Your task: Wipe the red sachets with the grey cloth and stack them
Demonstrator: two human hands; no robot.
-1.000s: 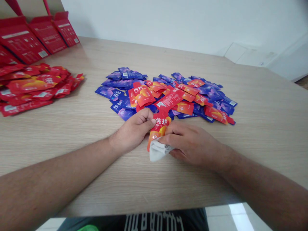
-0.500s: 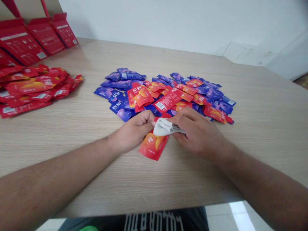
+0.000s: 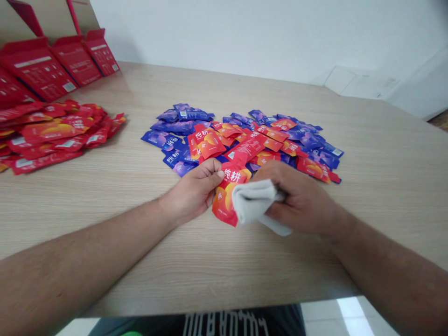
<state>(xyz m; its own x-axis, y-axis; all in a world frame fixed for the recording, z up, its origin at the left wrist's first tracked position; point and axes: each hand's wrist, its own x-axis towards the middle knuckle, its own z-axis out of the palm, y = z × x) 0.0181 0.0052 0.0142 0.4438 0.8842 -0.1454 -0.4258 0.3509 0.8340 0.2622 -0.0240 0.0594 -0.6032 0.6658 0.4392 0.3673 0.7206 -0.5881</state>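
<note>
While a red heap of pouches [image 3: 52, 133] lies off to the left, the left hand [image 3: 192, 191] pinches a red pouch [image 3: 224, 205], printed 纯耕, in a narrow grip near its top end, just in front of the mixed red and blue pile [image 3: 245, 144]; the white cloth [image 3: 252, 200], bunched in the closed right hand [image 3: 301, 200], has slid back down onto the pouch's lower half.

One red foil sachet [image 3: 224, 203], white-lettered, with orange fruit print, pinched at its upper edge, lying tilted; right side overlapped by one white cloth [image 3: 254, 201], bunched and folded, pressed against the sachet's face.
</note>
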